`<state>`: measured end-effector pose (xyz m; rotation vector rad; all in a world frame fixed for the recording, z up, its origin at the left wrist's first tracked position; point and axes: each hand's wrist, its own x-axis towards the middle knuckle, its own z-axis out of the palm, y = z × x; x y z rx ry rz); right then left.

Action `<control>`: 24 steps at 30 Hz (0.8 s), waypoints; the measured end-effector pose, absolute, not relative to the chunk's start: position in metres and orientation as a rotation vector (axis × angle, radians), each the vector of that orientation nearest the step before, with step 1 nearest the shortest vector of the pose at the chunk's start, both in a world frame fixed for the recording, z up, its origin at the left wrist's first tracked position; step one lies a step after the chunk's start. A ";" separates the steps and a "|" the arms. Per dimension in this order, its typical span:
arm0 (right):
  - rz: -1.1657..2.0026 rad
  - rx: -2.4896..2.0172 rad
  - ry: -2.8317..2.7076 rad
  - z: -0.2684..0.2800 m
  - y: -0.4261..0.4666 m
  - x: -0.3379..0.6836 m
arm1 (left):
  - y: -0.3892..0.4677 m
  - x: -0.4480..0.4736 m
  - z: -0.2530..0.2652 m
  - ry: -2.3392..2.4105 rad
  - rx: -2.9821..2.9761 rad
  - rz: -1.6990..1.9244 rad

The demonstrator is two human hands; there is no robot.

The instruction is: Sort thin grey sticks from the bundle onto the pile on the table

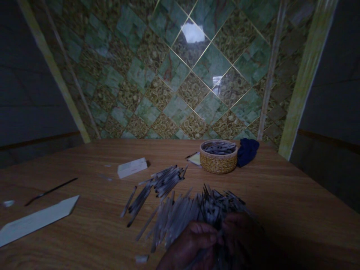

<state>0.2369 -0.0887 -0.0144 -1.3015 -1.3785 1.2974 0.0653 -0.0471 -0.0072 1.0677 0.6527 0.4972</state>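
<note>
My left hand (192,243) is closed, thumb pressed to its fingers, at the near side of a large heap of slim, pale, pen-like sticks (180,213). Close against it, my right hand (239,228) is closed too, its fingertips meeting those of the left. Dim light and the fingers hide whatever is pinched between them. Beyond the hands, darker-ended sticks (216,202) lie tangled at the heap's right part. A smaller, neater bunch of the same sticks (165,180) rests farther back to the left.
On the wooden table (92,225), a woven basket (218,164) full of sticks stands at the back, beside a dark blue cloth (247,152). Leftward are a white box (132,167), a thin black rod (52,191) and a long pale card strip (39,221). A tiled wall (174,90) rises behind.
</note>
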 end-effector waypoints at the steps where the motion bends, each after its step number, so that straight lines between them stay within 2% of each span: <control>1: 1.312 -1.286 -1.374 -0.015 -0.089 0.237 | -0.048 0.064 -0.005 0.674 1.074 0.500; 9: 1.431 -1.181 -1.323 -0.015 -0.086 0.242 | -0.044 0.061 -0.009 0.715 1.140 0.445; 18: 1.437 -1.344 -1.304 -0.034 -0.088 0.240 | -0.044 0.058 -0.009 0.713 1.205 0.395; 24: 1.495 -1.180 -1.341 -0.024 -0.087 0.245 | -0.046 0.059 -0.005 0.702 1.195 0.427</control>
